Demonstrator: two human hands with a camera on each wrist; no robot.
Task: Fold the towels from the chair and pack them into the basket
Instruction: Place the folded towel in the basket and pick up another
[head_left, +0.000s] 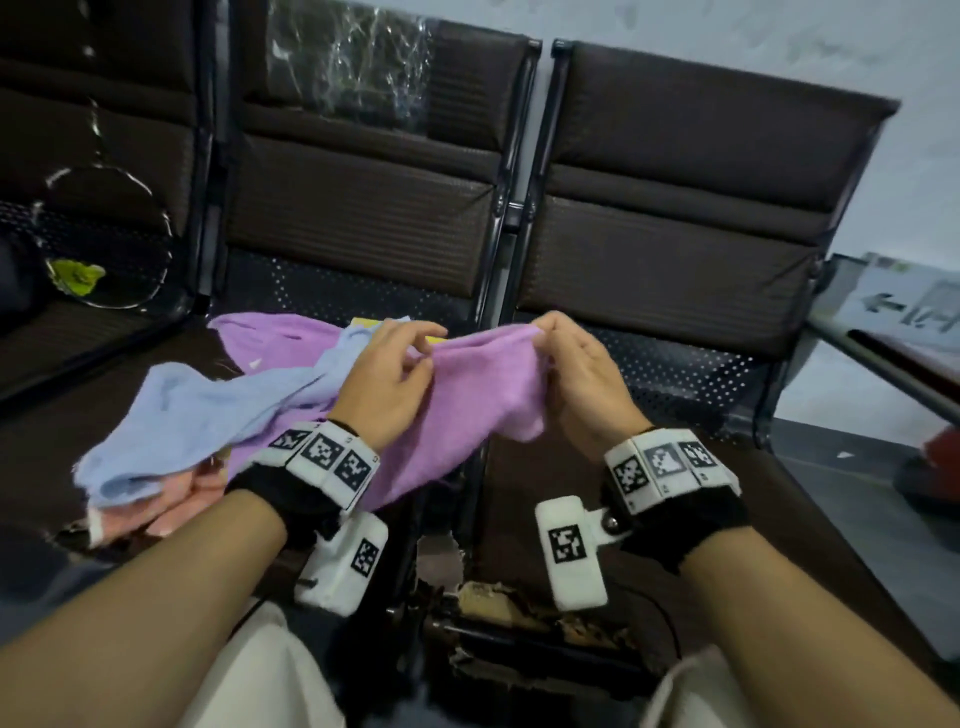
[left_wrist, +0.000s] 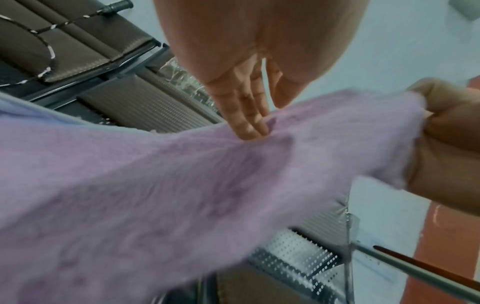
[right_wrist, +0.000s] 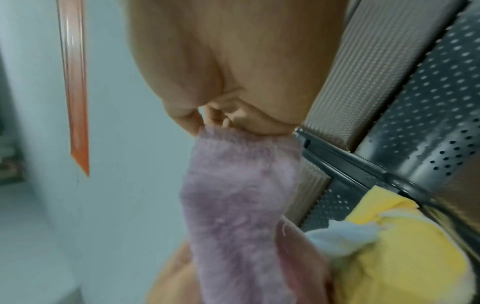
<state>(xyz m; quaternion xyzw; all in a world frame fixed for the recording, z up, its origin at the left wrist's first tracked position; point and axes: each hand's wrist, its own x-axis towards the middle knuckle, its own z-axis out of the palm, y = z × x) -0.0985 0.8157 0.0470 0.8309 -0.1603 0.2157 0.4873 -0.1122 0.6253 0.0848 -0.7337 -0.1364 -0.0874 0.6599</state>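
Both hands pinch the purple towel (head_left: 478, 374) top edge, stretched between them: left hand (head_left: 387, 374), right hand (head_left: 582, 374). Blue towel (head_left: 208, 410), pink towel (head_left: 171, 499) left of left hand, partly covered. Yellow towel (right_wrist: 394, 246) mostly hidden. Wrist views blurred.

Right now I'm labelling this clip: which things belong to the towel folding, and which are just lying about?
Part of the job:
purple towel, pinched by the left hand and right hand
blue towel
pink towel
yellow towel
chair

Lying about:
racket
plastic wrap
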